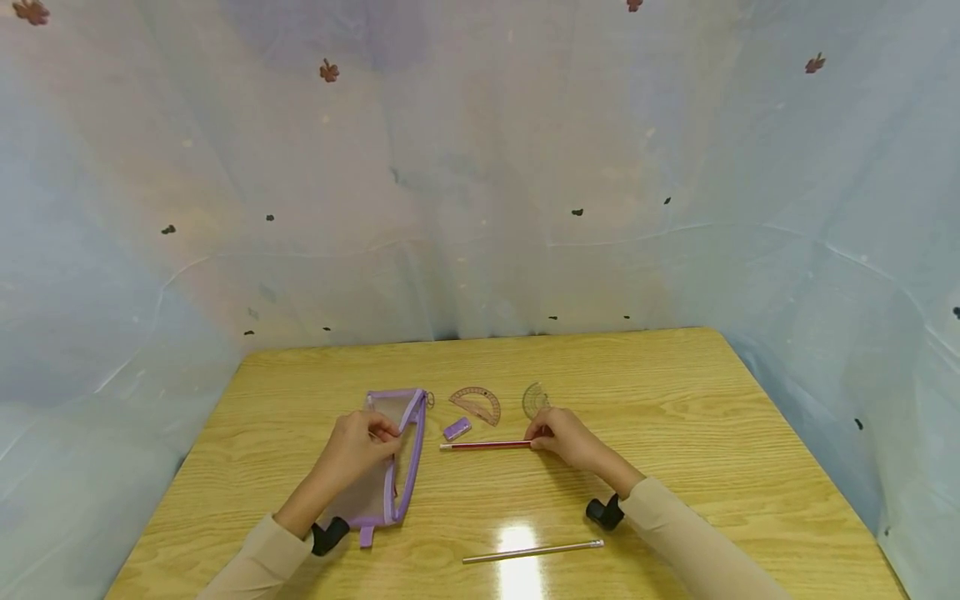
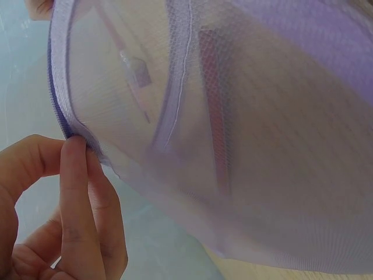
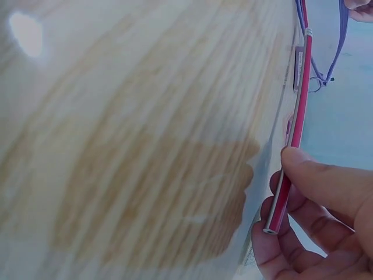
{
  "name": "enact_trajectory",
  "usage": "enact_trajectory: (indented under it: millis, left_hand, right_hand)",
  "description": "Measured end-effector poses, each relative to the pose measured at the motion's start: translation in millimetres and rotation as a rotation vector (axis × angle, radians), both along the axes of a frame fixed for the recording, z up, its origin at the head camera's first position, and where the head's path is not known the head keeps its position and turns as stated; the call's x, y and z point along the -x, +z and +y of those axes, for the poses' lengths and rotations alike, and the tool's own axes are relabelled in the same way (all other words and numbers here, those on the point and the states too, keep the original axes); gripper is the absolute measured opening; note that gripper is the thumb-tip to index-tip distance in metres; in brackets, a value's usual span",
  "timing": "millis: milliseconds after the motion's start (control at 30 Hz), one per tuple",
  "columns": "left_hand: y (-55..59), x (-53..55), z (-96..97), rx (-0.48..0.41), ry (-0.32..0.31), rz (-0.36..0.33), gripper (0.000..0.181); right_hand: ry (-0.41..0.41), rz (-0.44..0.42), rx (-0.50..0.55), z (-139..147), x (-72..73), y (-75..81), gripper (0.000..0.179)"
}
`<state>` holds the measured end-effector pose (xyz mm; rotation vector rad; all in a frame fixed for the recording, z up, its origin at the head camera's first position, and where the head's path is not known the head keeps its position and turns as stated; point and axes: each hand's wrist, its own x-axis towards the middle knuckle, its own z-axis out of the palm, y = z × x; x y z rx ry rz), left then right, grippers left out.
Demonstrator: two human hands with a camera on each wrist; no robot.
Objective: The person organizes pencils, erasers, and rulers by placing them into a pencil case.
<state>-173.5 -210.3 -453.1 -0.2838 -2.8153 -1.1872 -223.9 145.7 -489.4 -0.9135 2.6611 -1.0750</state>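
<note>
My left hand (image 1: 363, 446) pinches the purple-trimmed edge of a translucent mesh pencil case (image 1: 365, 497), holding its long mouth apart. Through the mesh in the left wrist view, a long reddish strip (image 2: 217, 116) shows. A red pencil (image 1: 483, 445) is pinched near its right end by the thumb and fingers of my right hand (image 1: 567, 437). The pencil's pale-tipped end points left, toward the case. In the right wrist view its flat, unsharpened end juts out past the fingers. Between case and pencil sits a purple eraser (image 1: 457, 429).
Behind the pencil lie a pinkish protractor (image 1: 491, 407) and a clear protractor (image 1: 534, 398), the latter close to my right hand. A silver pencil (image 1: 532, 552) lies near the front of the wooden table (image 1: 637, 375). Pale curtains (image 1: 480, 167) hang around the back and sides.
</note>
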Motion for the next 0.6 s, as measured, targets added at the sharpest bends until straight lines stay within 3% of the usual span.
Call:
enact_trajectory:
  millis: [600]
  left_hand:
    - [-0.8,0.1,0.3,-0.001,0.012,-0.004,0.004]
  right_hand:
    - [0.002,-0.028,0.025,-4.1,0.3,2.1,0.004]
